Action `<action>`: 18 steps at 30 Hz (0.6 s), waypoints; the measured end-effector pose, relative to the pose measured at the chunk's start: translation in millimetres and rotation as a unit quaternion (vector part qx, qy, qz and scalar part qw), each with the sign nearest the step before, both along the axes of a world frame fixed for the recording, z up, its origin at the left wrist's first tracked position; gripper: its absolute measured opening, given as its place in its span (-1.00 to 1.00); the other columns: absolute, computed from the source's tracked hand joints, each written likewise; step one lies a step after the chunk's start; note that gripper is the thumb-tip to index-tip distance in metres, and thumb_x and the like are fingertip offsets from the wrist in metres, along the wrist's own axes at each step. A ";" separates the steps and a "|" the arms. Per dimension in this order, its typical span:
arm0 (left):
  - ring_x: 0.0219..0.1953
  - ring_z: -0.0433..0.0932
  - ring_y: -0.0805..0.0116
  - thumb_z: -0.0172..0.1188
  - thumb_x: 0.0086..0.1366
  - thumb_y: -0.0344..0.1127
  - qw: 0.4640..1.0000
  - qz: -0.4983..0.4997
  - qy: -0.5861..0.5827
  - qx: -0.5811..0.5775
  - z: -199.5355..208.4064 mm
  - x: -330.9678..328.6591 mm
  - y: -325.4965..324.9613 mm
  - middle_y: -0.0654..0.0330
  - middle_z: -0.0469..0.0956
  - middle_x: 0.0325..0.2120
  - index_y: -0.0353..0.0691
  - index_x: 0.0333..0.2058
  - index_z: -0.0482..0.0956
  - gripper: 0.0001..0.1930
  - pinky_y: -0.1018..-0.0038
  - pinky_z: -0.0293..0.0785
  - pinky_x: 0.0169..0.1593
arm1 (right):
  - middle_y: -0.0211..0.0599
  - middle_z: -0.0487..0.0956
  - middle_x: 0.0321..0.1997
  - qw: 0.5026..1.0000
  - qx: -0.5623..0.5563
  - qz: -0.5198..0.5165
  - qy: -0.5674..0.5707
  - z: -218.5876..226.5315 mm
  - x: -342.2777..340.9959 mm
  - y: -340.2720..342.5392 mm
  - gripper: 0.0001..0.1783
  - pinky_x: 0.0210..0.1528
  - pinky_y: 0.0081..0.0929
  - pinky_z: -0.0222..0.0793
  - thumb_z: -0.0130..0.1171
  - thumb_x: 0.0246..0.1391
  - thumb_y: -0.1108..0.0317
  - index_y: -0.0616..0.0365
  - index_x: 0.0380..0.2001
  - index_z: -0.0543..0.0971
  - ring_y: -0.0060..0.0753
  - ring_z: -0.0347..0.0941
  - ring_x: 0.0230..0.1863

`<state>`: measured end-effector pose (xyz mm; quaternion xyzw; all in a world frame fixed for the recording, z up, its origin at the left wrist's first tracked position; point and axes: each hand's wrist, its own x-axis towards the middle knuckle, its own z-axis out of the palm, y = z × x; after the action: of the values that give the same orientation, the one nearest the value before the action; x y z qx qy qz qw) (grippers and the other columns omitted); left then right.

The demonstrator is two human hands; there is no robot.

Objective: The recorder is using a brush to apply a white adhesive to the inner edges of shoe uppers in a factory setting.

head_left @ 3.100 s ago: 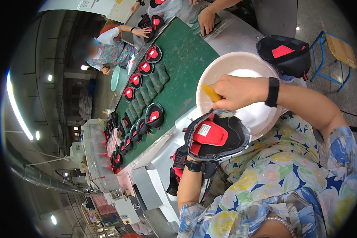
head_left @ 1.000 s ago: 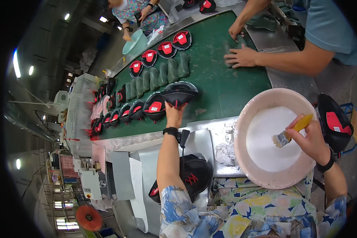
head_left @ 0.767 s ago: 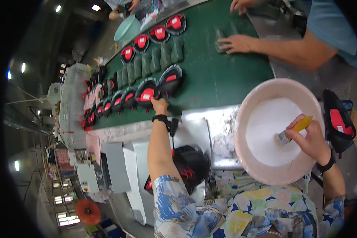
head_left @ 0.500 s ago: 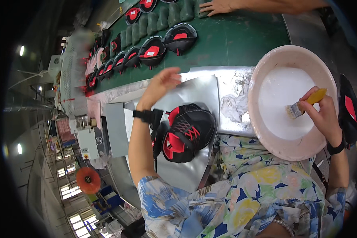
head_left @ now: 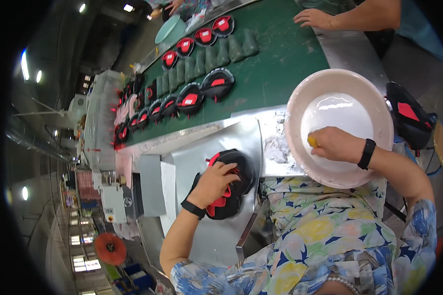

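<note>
My left hand (head_left: 215, 183) is on a black shoe upper (head_left: 243, 164) with red lining and laces, its fingers curled over the laced opening. The upper lies on a sheet-metal work surface (head_left: 197, 241). My right hand (head_left: 335, 143) is over a large pale pink basin (head_left: 300, 167) of white liquid (head_left: 352, 120). It is closed round a brush, whose yellow handle end (head_left: 312, 141) shows beside the fingers. The bristles are hidden by the hand.
Shoe uppers (head_left: 189, 100) and dark green shoe lasts (head_left: 221, 54) stand in rows on a green conveyor belt (head_left: 280, 54). A crumpled white cloth (head_left: 276, 148) lies left of the basin. Another upper (head_left: 409, 115) is at its right. A co-worker's hand (head_left: 315, 18) reaches over the belt's far side.
My left hand has come down from the air onto the shoe upper. My right hand has moved left over the basin, turning the brush. The co-worker's hand has drawn back right; the view has shifted.
</note>
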<state>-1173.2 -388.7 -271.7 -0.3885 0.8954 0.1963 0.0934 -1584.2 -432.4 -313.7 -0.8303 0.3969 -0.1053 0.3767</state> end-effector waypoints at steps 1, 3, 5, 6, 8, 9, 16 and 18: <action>0.10 0.44 0.02 0.18 -0.04 -0.61 0.998 0.043 0.049 0.018 6.6 2.2 -9.2 0.16 0.50 0.13 -0.07 -0.09 0.65 -0.52 0.19 0.41 0.16 | 0.01 0.62 -0.36 1.000 -0.005 -0.010 0.001 2.0 -7.7 2.0 -0.79 -0.15 -0.07 0.45 0.28 0.04 0.34 0.22 -0.29 0.58 0.14 0.57 -0.27; -0.06 0.57 0.08 0.11 0.05 -0.64 0.978 0.160 0.117 -0.061 19.4 11.8 -14.4 0.13 0.62 -0.06 -0.18 -0.10 0.60 -0.59 0.29 0.50 0.08 | 0.00 0.62 -0.37 0.998 -0.057 0.002 0.028 9.3 -26.1 6.2 -0.79 -0.17 -0.07 0.44 0.29 0.04 0.32 0.21 -0.30 0.58 0.12 0.57 -0.27; -0.07 0.60 0.28 0.06 0.17 -0.65 0.854 0.454 0.245 0.070 29.1 26.8 -28.1 0.11 0.62 -0.09 -0.20 -0.03 0.55 -0.61 0.38 0.53 0.01 | 0.01 0.61 -0.40 0.994 -0.011 -0.107 -0.015 24.1 -46.9 4.2 -0.79 -0.18 -0.08 0.42 0.32 0.02 0.32 0.22 -0.33 0.57 0.10 0.56 -0.27; -0.07 0.58 0.35 0.03 0.21 -0.65 0.854 0.409 0.319 0.043 31.6 30.5 -32.3 0.11 0.61 -0.11 -0.22 0.01 0.52 -0.61 0.40 0.53 -0.02 | 0.01 0.61 -0.40 0.992 -0.060 -0.110 0.007 25.3 -57.5 3.0 -0.79 -0.18 -0.09 0.42 0.31 0.02 0.33 0.23 -0.33 0.56 0.10 0.56 -0.27; 0.04 0.57 0.35 0.05 0.19 -0.65 0.888 0.339 0.307 -0.045 31.2 36.3 -53.6 0.13 0.57 -0.03 -0.24 0.07 0.48 -0.56 0.38 0.53 0.07 | 0.02 0.61 -0.39 0.985 -0.111 -0.127 0.032 26.7 -69.3 7.7 -0.79 -0.19 -0.10 0.42 0.31 0.03 0.34 0.24 -0.34 0.56 0.10 0.56 -0.28; 0.07 0.57 0.23 0.06 0.14 -0.68 0.925 0.317 0.176 -0.111 29.1 35.0 -55.7 0.04 0.57 -0.01 -0.25 0.07 0.49 -0.52 0.34 0.50 0.12 | 0.02 0.61 -0.40 0.986 -0.095 -0.135 0.020 28.1 -71.4 12.1 -0.79 -0.20 -0.11 0.42 0.30 0.03 0.34 0.25 -0.34 0.56 0.10 0.56 -0.28; -0.04 0.59 -0.11 0.18 0.15 -0.50 0.960 0.184 -0.121 0.172 -9.4 16.1 -77.2 -0.10 0.62 -0.14 -0.26 0.09 0.50 -0.53 0.21 0.50 0.09 | 0.01 0.61 -0.41 0.985 -0.021 -0.164 -0.041 31.8 -83.0 30.9 -0.78 -0.22 -0.15 0.43 0.30 0.03 0.34 0.24 -0.30 0.58 0.07 0.57 -0.31; -0.07 0.64 -0.08 0.18 0.22 -0.44 0.985 0.157 -0.043 0.048 -10.6 6.8 -103.2 -0.13 0.64 -0.18 -0.29 0.09 0.51 -0.58 0.23 0.53 0.05 | 0.00 0.62 -0.40 0.987 -0.016 -0.159 -0.034 31.3 -85.9 31.7 -0.78 -0.21 -0.15 0.44 0.29 0.04 0.33 0.24 -0.30 0.58 0.07 0.57 -0.30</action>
<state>-1166.4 -491.9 -282.2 -0.5275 0.8080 0.2343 0.1186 -1670.2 -400.7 -282.4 -0.7587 0.5090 -0.1983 0.3550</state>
